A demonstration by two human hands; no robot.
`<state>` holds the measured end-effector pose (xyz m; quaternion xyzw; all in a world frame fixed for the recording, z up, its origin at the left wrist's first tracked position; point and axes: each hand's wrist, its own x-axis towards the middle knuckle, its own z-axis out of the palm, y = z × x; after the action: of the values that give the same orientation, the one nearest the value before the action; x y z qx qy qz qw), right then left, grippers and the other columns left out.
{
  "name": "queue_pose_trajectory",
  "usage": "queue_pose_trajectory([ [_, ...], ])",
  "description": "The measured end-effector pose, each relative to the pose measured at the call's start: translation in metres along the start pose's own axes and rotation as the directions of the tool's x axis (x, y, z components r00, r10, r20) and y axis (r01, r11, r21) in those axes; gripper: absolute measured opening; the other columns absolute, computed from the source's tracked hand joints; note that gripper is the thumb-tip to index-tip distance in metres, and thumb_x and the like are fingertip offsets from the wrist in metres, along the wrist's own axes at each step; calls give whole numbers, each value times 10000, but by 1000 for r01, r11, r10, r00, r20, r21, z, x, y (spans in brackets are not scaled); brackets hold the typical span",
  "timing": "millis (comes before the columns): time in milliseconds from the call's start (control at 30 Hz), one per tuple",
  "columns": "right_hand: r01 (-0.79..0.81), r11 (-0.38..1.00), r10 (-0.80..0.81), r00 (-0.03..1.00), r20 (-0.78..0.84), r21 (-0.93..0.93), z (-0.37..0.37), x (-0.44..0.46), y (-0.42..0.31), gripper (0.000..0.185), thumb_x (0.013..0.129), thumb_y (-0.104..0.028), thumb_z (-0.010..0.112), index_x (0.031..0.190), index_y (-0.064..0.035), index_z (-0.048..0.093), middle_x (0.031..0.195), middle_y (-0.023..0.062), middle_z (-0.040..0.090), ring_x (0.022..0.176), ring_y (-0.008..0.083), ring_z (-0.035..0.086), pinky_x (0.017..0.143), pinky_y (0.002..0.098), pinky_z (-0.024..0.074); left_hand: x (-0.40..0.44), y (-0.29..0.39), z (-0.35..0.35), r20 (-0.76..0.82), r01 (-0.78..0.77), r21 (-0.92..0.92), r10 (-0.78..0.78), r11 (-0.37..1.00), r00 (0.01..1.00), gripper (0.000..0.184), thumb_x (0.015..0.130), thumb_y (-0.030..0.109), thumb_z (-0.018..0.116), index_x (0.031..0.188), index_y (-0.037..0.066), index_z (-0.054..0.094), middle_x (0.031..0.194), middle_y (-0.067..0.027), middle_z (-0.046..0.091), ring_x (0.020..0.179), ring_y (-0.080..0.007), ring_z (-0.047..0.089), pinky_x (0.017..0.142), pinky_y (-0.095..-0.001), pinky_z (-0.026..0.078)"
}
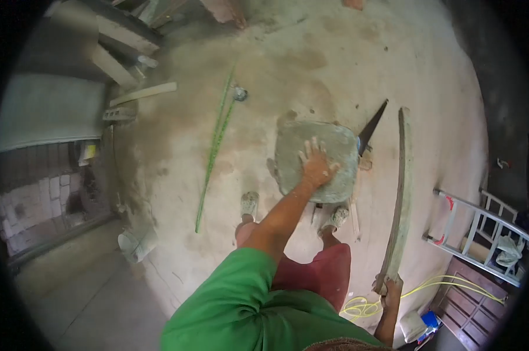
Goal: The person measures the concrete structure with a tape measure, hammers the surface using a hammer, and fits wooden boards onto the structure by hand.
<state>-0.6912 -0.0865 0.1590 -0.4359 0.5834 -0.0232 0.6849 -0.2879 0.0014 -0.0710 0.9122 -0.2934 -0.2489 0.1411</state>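
Note:
My left hand [318, 167] lies flat with fingers spread on a grey, rounded-square surface [288, 155], which looks like a worn stool top or an upturned tub. My right hand [392, 289] is closed around the near end of a long wooden beam [403, 193], which reaches forward along my right side. A handsaw [372, 128] with a dark blade lies just beyond the right edge of the grey surface, its handle partly hidden. Below that surface, small narrow pieces [353, 217] lie beside my right shoe.
Long thin green strips [215, 149] lie on the floor at left, near a small round grey object [240, 93]. At right are an aluminium ladder [481, 228] and a yellow hose [416, 289]. Timber pieces [142, 93] lie at upper left.

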Motion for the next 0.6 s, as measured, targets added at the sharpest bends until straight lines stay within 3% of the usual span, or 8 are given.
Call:
queue_pose_trajectory([
  [100,27,973,-25,1000,12,-229,95,-67,-22,283,706,-85,550,950,58,562,762,122,620,600,206,636,525,313,533,-24,-48,-41,126,95,-318,-57,943,990,986,850,648,519,1528,53,121,1575,-233,107,1461,-410,47,1142,-594,87],
  [167,52,938,-40,998,44,-343,156,-100,-23,286,702,-91,569,950,52,569,762,116,624,605,201,638,529,307,527,-55,-92,-87,464,385,-813,88,437,881,987,859,663,502,1531,60,102,1570,-210,170,1441,-389,175,1148,-557,141],
  [200,66,894,-34,996,81,-443,182,-116,-25,290,698,-96,588,950,46,576,761,109,628,610,195,640,533,302,521,-72,-120,-102,452,380,-826,87,417,888,987,859,663,502,1531,60,102,1570,-210,170,1441,-389,175,1148,-557,141],
  [267,50,879,9,992,122,-474,236,-129,-31,355,672,-110,645,989,42,598,759,95,635,623,168,630,541,295,507,-97,-182,-123,504,565,-805,296,-181,812,1018,833,736,481,1508,40,172,1464,-245,361,1329,-420,372,1072,-557,311],
  [300,99,817,35,975,219,-569,262,-132,-32,366,668,-116,638,991,50,602,777,101,644,637,173,642,553,300,521,-111,-212,-148,492,553,-811,291,-190,821,1018,833,736,481,1508,40,172,1464,-245,361,1329,-420,372,1072,-557,311],
  [367,225,634,78,933,350,-740,311,-138,-43,403,661,-133,682,1015,49,621,799,90,657,660,153,642,594,298,529,-143,-270,-189,246,340,-622,237,-705,940,920,836,666,568,1441,38,276,1336,-213,482,1198,-389,491,1006,-553,387],
  [467,326,440,164,887,431,-837,380,-132,-57,529,626,-207,809,1073,21,642,781,84,654,625,126,586,574,295,502,-181,-351,-221,396,223,-623,-56,-750,917,711,831,548,669,1290,61,430,1179,-176,557,1098,-354,542,950,-539,439],
  [600,364,375,252,845,471,-853,424,-100,-59,588,613,-250,842,1107,-3,642,853,114,683,702,183,636,665,329,525,-232,-425,-239,497,194,-567,-144,-800,856,526,838,424,710,1177,80,501,1096,-171,583,1066,-350,560,942,-553,450],
])
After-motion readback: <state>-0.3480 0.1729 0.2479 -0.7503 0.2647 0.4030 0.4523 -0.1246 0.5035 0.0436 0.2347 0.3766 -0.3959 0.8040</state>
